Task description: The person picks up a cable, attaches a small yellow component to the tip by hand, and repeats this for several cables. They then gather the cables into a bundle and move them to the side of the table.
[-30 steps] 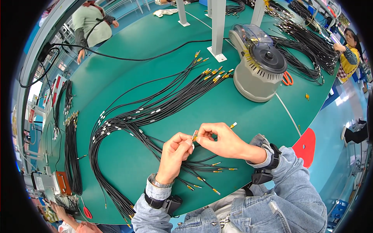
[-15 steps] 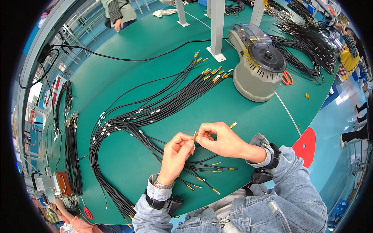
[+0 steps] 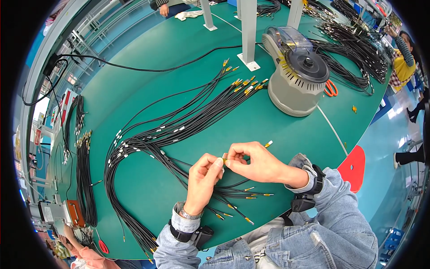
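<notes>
My left hand (image 3: 200, 184) and my right hand (image 3: 260, 165) meet fingertip to fingertip above the table's near middle. Both pinch a small cable end with yellow tape (image 3: 225, 159), mostly hidden by the fingers. Below and beside them spreads a bundle of black cables (image 3: 134, 142), bent in a wide curve, with white labels along it and yellow-wrapped tips. Several loose cable ends (image 3: 246, 196) fan out under my wrists. One more white-and-yellow tip (image 3: 268, 144) shows just beyond my right hand.
A grey round tape dispenser (image 3: 298, 85) stands at the back right, with orange-handled scissors (image 3: 331, 88) beside it. White posts (image 3: 249, 40) rise from the green table (image 3: 179, 98). More cable bundles (image 3: 85, 179) lie left and far right (image 3: 358, 54). Other people are around the table.
My hands keep nearly the same pinch, with the fingertips shifting slightly around the taped end. The person across the table has moved right and toward the picture's top edge.
</notes>
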The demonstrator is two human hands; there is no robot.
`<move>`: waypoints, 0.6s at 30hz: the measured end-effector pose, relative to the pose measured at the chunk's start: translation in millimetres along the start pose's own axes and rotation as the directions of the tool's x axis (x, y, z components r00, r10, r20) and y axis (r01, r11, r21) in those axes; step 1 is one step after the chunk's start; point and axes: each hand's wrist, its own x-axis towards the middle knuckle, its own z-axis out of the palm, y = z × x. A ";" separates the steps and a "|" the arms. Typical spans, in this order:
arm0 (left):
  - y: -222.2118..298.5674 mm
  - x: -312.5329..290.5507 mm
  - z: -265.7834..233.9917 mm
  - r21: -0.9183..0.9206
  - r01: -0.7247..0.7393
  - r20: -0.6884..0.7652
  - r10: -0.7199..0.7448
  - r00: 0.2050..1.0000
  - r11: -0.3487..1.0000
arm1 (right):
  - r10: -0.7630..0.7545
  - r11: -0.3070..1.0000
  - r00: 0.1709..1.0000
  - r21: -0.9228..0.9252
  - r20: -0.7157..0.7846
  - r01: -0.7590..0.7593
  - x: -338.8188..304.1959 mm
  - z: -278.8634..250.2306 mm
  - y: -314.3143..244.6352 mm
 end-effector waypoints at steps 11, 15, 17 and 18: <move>3.8 1.2 -2.6 -0.126 0.108 0.006 -0.108 0.994 0.986 | 0.016 1.000 1.000 0.003 0.008 -0.016 -3.0 0.8 -3.5; 3.5 1.6 -3.0 -0.137 0.120 0.011 -0.120 0.993 0.983 | 0.036 0.999 0.999 0.021 0.017 -0.036 -3.0 0.8 -2.8; 3.8 1.5 -3.5 -0.141 0.125 0.019 -0.124 0.992 0.982 | 0.053 0.996 0.998 0.075 0.024 -0.054 -3.8 0.6 -4.6; 3.8 1.3 -4.0 -0.145 0.130 0.027 -0.127 0.991 0.981 | 0.060 0.993 0.998 0.102 0.028 -0.063 -4.0 0.6 -5.1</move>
